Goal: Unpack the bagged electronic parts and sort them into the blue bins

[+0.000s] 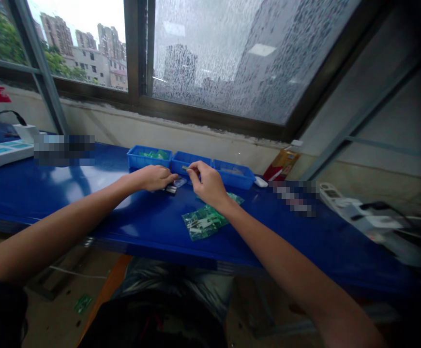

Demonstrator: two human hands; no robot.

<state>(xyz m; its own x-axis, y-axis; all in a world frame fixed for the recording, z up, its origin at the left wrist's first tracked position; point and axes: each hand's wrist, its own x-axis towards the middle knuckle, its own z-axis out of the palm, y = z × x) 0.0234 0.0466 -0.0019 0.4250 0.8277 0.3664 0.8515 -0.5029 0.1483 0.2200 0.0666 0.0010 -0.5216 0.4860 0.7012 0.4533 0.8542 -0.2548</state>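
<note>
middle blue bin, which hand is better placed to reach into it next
Likely the right hand: it is beside the middle blue bin, pinching a small piece, while the left hand is farther left, at thin parts.

The left hand (155, 178) partly covers a small clear packet (180, 182) on the blue bench (51, 191). The right hand (209, 183) pinches a small piece (185, 167) near three blue bins (235, 181). Green packets (200, 225) lie nearer; a wet window (203, 63) stands far.

Three bins (235, 180) sit side by side at the back of the table (152, 222); packets (203, 223) lie in front of them; a bottle (283, 163) is to their right; the window (214, 63) is behind.
</note>
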